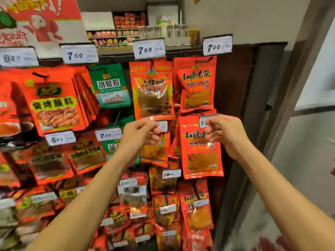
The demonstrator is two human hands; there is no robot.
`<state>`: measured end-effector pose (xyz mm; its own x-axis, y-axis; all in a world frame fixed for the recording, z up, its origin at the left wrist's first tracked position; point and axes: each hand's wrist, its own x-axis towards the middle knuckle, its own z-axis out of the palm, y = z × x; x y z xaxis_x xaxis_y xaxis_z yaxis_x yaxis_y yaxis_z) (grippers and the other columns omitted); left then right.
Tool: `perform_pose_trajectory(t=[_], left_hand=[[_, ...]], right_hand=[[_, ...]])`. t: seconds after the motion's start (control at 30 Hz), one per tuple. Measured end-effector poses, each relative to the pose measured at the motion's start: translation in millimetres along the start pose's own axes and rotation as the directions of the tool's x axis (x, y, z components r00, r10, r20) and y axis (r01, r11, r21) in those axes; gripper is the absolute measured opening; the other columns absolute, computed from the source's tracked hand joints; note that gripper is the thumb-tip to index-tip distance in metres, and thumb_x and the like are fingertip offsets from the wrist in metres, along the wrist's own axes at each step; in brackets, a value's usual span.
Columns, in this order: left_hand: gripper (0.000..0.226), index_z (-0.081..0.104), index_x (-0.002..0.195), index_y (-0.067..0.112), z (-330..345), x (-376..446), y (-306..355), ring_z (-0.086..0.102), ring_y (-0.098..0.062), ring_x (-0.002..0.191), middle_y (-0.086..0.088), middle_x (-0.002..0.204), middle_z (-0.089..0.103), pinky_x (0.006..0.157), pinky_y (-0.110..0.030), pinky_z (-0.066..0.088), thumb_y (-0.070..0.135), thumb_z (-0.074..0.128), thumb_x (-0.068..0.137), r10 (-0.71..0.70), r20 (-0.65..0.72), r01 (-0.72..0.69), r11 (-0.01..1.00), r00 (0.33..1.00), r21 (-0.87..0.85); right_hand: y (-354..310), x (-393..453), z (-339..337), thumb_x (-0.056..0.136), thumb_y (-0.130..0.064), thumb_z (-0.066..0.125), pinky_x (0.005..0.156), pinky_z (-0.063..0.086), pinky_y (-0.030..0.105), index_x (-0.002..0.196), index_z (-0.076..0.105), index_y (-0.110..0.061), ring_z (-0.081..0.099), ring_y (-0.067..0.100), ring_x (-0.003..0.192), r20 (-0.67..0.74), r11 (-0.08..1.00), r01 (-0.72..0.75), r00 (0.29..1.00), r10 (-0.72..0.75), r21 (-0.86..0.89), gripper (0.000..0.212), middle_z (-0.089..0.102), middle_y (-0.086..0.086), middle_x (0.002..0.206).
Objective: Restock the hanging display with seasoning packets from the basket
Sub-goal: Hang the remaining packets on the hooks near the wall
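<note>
The hanging display point(235, 73) carries rows of red seasoning packets on hooks with white price tags. My right hand point(225, 135) is raised to the second row, and its curled fingers hold the upper right edge of a red seasoning packet point(202, 156) that hangs below a price tag point(204, 122). My left hand point(141, 134) is up beside it. Its thumb and forefinger pinch at the small white hook tag point(162, 126) above an orange packet point(154, 151). The basket is out of view.
Above hang a clear-fronted red packet point(153, 91) and another red packet point(197, 82) under tags marked 7.99 and 7.00. A green pepper packet point(110, 86) hangs to the left. Dense packets fill the lower rows. A dark post point(272, 87) bounds the display's right side.
</note>
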<state>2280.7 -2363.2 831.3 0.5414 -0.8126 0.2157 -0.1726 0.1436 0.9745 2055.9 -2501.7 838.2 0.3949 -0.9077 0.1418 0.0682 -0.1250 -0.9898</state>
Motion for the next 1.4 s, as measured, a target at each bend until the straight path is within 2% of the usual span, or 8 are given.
perform_pose_trajectory(t=[0.37,0.6,0.7,0.83,0.97,1.07,1.2,1.4], left_hand=[[0.018,0.071,0.094,0.006,-54,-105,-171,0.062,-0.01,0.052,0.0,0.069,0.072,0.052,-0.023,0.05,0.009,0.055,0.101,-0.459,-0.133,0.467,0.884,0.878,0.028],[0.017,0.069,0.089,0.011,-67,-193,-314,0.062,-0.012,0.053,-0.002,0.071,0.07,0.053,-0.024,0.051,0.012,0.055,0.1,-0.764,-0.219,0.779,0.627,0.606,-0.032],[0.016,0.072,0.095,0.006,-77,-238,-391,0.066,-0.017,0.061,-0.01,0.081,0.072,0.064,-0.032,0.056,0.009,0.056,0.098,-0.878,-0.232,0.896,0.441,0.418,-0.054],[0.022,0.064,0.078,0.011,-98,-294,-498,0.062,-0.015,0.053,-0.009,0.075,0.064,0.053,-0.023,0.053,0.006,0.058,0.099,-0.933,-0.263,0.947,0.288,0.245,-0.141],[0.015,0.059,0.086,0.016,-125,-344,-620,0.064,-0.018,0.072,-0.009,0.091,0.065,0.074,-0.036,0.059,0.015,0.056,0.102,-0.977,-0.173,0.991,0.129,0.123,-0.023],[0.009,0.061,0.106,0.012,-143,-376,-707,0.066,-0.021,0.08,-0.013,0.107,0.066,0.059,-0.026,0.058,0.018,0.056,0.101,-0.987,-0.135,0.993,0.072,0.083,0.089],[0.005,0.06,0.096,0.015,-158,-410,-809,0.066,-0.026,0.091,-0.015,0.108,0.066,0.086,-0.042,0.06,0.013,0.056,0.1,-0.989,-0.14,0.975,0.019,0.051,0.221],[0.012,0.061,0.095,0.014,-171,-425,-925,0.059,-0.014,0.074,-0.002,0.091,0.061,0.064,-0.029,0.056,0.011,0.051,0.102,-0.975,-0.204,0.993,-0.073,-0.09,-0.089]], right_hand=[[198,-86,32,0.098,-0.008,0.057,0.047,0.05,0.028,0.079,0.068,-0.007,0.059,0.019,0.045,0.07,0.897,-0.403,0.905,0.421,-0.184,0.021,0.064,0.008,0.058],[361,-153,78,0.097,0.002,0.043,0.042,0.049,0.024,0.079,0.064,-0.008,0.062,0.016,0.042,0.063,0.664,-0.674,0.685,0.726,-0.325,0.03,0.066,0.002,0.053],[438,-200,93,0.096,0.006,0.046,0.043,0.051,0.024,0.077,0.066,-0.007,0.061,0.016,0.041,0.05,0.522,-0.77,0.544,0.838,-0.368,0.031,0.066,0.004,0.053],[543,-255,109,0.093,0.005,0.056,0.063,0.059,0.042,0.083,0.068,0.001,0.066,0.028,0.055,-0.055,0.361,-0.871,0.4,0.915,-0.334,0.017,0.069,0.018,0.069],[662,-299,133,0.097,0.008,0.049,0.05,0.057,0.038,0.073,0.061,-0.001,0.061,0.019,0.039,-0.096,0.226,-0.911,0.274,0.957,-0.346,0.028,0.063,0.005,0.046],[751,-329,153,0.098,0.008,0.046,0.047,0.052,0.031,0.072,0.054,-0.006,0.058,0.015,0.039,-0.065,0.155,-0.881,0.205,0.977,-0.448,0.03,0.059,0.001,0.043],[855,-357,177,0.092,-0.003,0.049,0.056,0.049,0.029,0.062,0.054,-0.016,0.057,0.022,0.056,0.058,0.126,-0.714,0.119,0.991,-0.688,0.034,0.057,0.013,0.062],[966,-381,206,0.093,-0.009,0.057,0.075,0.06,0.049,0.084,0.074,-0.008,0.065,0.027,0.072,0.02,0.187,-0.544,0.298,0.954,-0.818,0.019,0.073,0.017,0.083]])
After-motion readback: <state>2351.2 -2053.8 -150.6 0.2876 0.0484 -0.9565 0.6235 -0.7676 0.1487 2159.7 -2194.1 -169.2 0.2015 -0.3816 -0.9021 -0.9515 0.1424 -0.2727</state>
